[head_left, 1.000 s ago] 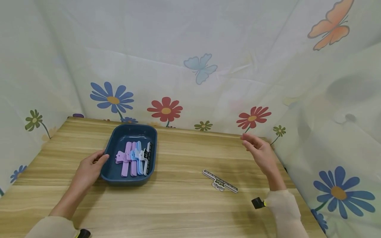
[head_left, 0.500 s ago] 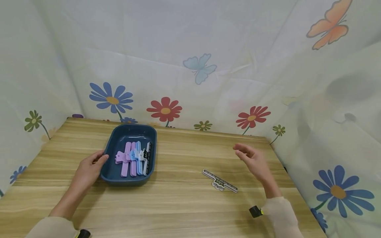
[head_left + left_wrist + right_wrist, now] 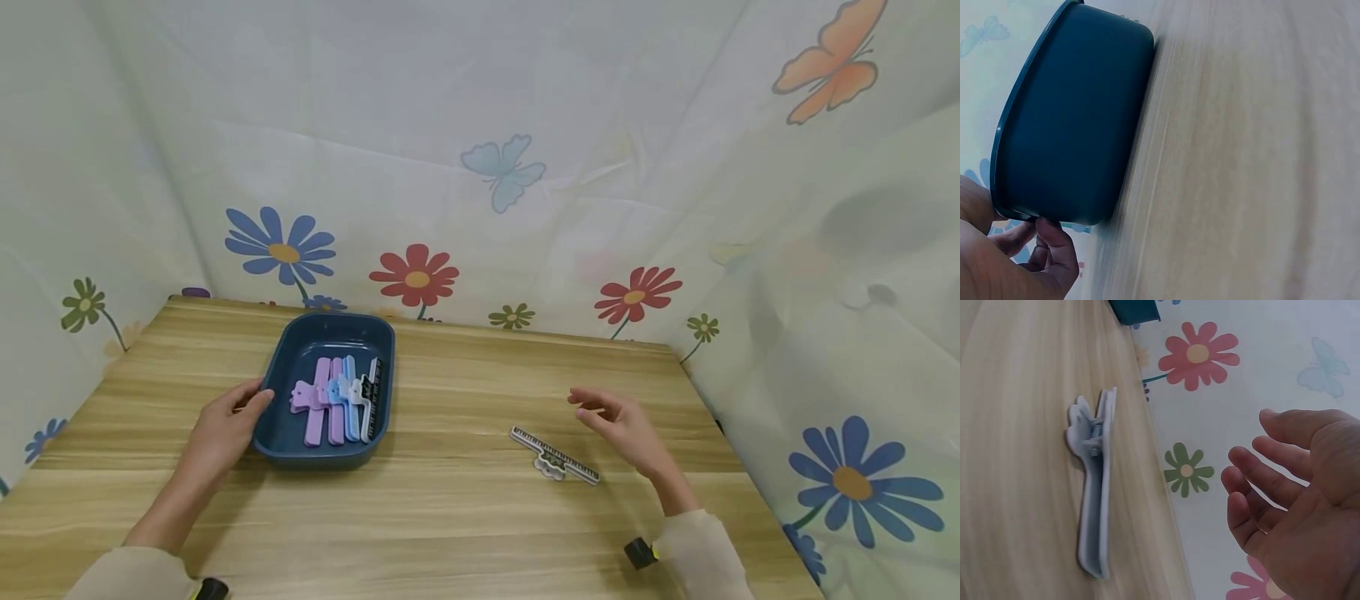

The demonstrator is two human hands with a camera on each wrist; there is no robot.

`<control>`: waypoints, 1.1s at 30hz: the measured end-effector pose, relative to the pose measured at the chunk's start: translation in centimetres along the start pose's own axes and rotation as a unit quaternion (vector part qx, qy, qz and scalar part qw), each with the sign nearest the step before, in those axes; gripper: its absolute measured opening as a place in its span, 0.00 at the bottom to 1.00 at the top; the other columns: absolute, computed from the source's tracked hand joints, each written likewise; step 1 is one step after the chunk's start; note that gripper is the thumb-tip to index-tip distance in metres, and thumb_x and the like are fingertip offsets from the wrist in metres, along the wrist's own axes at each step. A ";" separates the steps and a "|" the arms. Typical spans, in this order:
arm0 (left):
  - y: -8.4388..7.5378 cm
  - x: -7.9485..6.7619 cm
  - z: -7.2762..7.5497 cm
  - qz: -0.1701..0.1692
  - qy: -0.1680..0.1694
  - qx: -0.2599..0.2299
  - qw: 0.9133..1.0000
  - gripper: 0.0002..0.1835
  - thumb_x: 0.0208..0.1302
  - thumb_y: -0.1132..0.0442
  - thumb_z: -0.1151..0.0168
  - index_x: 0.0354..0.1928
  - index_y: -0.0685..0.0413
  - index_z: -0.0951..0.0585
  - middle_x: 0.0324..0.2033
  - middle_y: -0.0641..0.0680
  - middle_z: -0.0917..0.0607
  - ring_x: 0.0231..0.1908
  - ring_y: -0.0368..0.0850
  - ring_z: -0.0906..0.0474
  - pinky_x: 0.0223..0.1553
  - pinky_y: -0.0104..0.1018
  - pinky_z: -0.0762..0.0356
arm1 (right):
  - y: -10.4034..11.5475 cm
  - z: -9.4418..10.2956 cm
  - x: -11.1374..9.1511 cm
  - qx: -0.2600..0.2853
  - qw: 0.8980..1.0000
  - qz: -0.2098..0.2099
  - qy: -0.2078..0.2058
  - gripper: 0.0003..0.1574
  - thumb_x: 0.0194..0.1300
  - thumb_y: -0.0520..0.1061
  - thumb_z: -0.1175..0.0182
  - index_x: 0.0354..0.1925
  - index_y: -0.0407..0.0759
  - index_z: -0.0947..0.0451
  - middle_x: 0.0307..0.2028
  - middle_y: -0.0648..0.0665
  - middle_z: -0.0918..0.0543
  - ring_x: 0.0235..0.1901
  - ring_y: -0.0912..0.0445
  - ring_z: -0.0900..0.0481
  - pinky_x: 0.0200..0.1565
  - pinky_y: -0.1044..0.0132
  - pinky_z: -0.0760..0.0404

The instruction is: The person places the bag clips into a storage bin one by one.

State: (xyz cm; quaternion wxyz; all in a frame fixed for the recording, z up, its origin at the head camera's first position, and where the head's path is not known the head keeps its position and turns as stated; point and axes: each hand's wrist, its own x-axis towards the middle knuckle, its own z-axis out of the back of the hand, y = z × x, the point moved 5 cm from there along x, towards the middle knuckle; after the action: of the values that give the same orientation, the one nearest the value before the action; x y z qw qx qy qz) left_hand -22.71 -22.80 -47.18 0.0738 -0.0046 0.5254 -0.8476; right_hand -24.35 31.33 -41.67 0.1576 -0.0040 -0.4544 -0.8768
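My left hand point(image 3: 225, 429) grips the left side of a dark blue plastic bin point(image 3: 322, 458), thumb at the rim and fingers curled against the outer wall point(image 3: 1075, 119) in the left wrist view. Several long spring clips lie side by side inside it: purple clips point(image 3: 317, 404), a blue clip point(image 3: 349, 400) and a white one with a black ruler strip point(image 3: 372, 404). A similar white clip point(image 3: 557, 458) with a ruled black strip lies on the table, its spring and scalloped handle point(image 3: 1075, 428) showing in the right wrist view. My right hand point(image 3: 622, 429) hovers right of this clip, fingers loosely bent and holding nothing.
The wood-grain table point(image 3: 450, 533) ends at a pale curtain point(image 3: 420, 150) printed with flowers and butterflies, which hangs along the back and both sides. Each wrist carries a small black device point(image 3: 640, 553) by the cream sleeve point(image 3: 701, 550).
My right hand has come down and to the left, closer to the clip on the table. The left hand, the bin and the clips stay where they were.
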 end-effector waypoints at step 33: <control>-0.3 -0.2 0.0 0.007 -0.002 -0.005 1.000 0.39 0.82 0.42 0.57 0.77 0.68 0.41 0.67 0.75 0.32 0.62 0.68 0.35 0.62 0.64 0.36 | -0.8 -4.5 -2.0 -0.080 0.979 0.123 0.142 0.27 0.61 0.31 0.29 0.59 0.31 0.19 0.53 0.34 0.16 0.44 0.44 0.18 0.42 0.56 0.17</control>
State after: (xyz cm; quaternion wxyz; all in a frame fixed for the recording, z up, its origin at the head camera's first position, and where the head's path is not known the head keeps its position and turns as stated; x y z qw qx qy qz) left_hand -22.57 -22.66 -46.91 0.0809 -0.0024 0.5292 -0.8446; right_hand -22.08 28.70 -45.27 0.3261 0.0518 -0.3517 -0.8760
